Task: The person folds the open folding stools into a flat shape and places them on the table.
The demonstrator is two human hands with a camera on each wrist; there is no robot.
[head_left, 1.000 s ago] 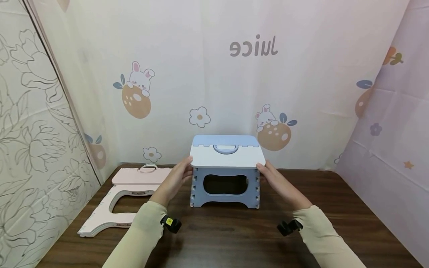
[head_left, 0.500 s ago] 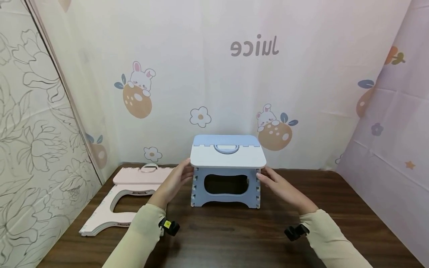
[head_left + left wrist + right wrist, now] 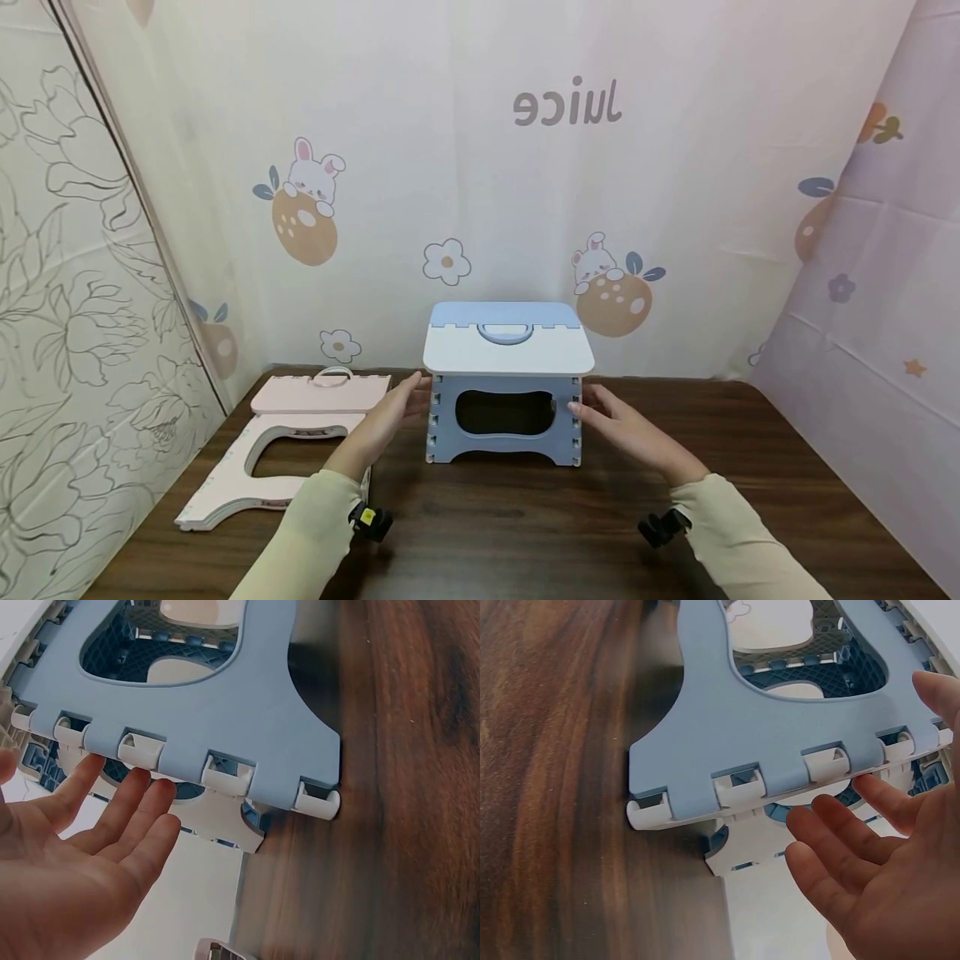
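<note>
A blue and white folding step stool (image 3: 510,353) stands unfolded and upright on the wooden table, its small blue handle (image 3: 506,338) lying in the top. My left hand (image 3: 381,421) is beside the stool's left side. In the left wrist view its fingers (image 3: 129,806) are spread, tips right at the hinged edge of the blue leg panel (image 3: 217,727). On the other side is my right hand (image 3: 628,427), thumb in front of the right leg edge. The right wrist view has its relaxed fingers (image 3: 844,825) reaching along the white hinges (image 3: 739,787).
A pink folding stool (image 3: 318,395), folded flat, lies on the table (image 3: 480,533) to the left, partly behind my left forearm. Behind the table hangs a white curtain (image 3: 465,167) with rabbit prints. A floral curtain (image 3: 82,350) borders the left side.
Both hands have slid down from the corners of the stool's top to its sides, and the right thumb has come off the top. The blue and white stool stays in place.
</note>
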